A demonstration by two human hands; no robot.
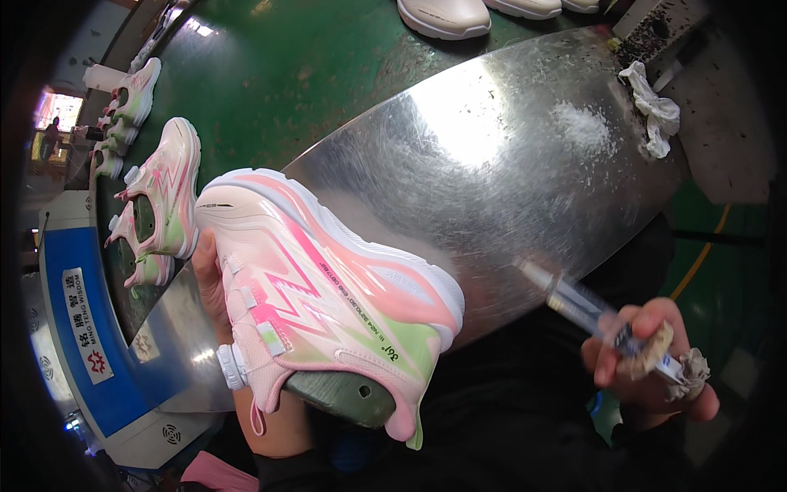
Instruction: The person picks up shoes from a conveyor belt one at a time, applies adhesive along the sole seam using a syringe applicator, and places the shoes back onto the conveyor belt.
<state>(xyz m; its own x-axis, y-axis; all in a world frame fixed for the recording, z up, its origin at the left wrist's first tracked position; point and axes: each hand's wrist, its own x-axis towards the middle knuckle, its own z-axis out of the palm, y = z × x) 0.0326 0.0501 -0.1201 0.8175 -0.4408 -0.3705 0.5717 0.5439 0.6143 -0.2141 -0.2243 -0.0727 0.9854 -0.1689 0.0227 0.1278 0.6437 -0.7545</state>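
Note:
A pink, white and green sneaker lies tilted on its side in front of me, its sole edge toward the upper right. My left hand is closed around it from the far left side, with most fingers hidden behind the shoe. A dark green shoe last fills its opening. At the lower right, my right hand grips a clear syringe. Wrapping, crumpled and dirty, surrounds the syringe's rear end. The nozzle points up and left toward the shoe's heel, apart from it. Motion blurs the syringe slightly.
A shiny metal plate spans the middle, with white powder and a crumpled white cloth toward its right end. Similar pink sneakers line the green surface at left. Beige shoes stand beyond; a blue-and-white machine housing is at left.

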